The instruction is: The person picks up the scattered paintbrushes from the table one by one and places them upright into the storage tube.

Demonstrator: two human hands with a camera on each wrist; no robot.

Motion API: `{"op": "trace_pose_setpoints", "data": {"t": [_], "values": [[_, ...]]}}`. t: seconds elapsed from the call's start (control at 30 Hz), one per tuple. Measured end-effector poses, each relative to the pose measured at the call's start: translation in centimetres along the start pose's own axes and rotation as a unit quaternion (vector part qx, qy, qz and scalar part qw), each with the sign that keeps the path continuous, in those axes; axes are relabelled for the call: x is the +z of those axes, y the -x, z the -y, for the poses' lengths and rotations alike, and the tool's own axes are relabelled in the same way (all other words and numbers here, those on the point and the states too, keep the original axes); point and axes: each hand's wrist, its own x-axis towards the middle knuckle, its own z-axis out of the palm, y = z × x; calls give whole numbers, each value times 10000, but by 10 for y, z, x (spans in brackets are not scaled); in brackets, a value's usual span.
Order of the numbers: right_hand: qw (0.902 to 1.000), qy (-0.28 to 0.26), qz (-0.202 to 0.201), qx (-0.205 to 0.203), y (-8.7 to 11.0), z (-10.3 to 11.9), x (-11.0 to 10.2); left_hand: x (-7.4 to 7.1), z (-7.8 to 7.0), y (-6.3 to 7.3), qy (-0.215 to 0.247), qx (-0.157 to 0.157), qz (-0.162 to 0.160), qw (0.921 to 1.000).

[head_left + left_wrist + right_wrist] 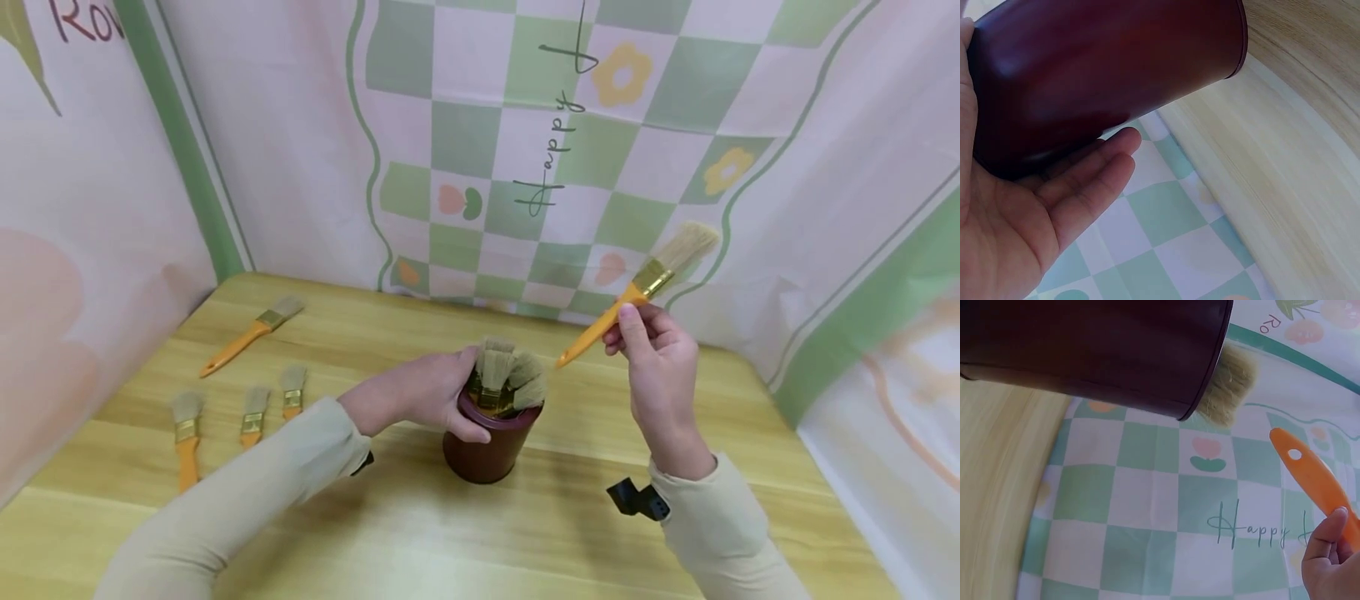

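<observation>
A dark red cup [483, 454] stands on the table with several paintbrushes [495, 375] in it, bristles up. My left hand [431, 387] grips the cup near its rim, the thumb across the front. In the left wrist view the fingers lie along the cup's side [1104, 69]. To the right of the cup and above the table, my right hand [660, 367] pinches a paintbrush [603, 325] by its orange handle. Its bristles point up and to the right, and the handle's end points down toward the cup. The right wrist view shows the holed handle end [1304, 465].
Left of the cup, several more orange-handled brushes lie on the wooden table [585, 525]: one at the back [251, 333], others nearer, including a brush [187, 437] at far left. Partly behind my left sleeve [247, 492] are two small brushes. A checkered cloth [525, 150] hangs behind.
</observation>
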Motion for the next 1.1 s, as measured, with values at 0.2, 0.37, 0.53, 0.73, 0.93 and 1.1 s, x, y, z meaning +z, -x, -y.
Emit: {"op": "trace_pose_setpoints", "data": {"t": [0.2,0.37,0.53,0.73,0.93,1.1], "values": [[9991,-376,13,-173,4,0,2,0,0,0,-26,-13,-3,10000],[9979,-591,103,-264,8,-1,2,2,0,1,17,-47,-4,10000],[9972,-630,208,-355,10,-1,2,2,1,0,38,-69,24,10000],[9982,-187,434,-379,11,0,8,-3,2,-2,44,-35,-62,10000],[9974,249,585,-325,18,-4,14,-5,1,-2,-82,-167,89,9998],[9949,395,861,-334,23,-9,17,-3,2,-1,-69,-166,90,9998]]}}
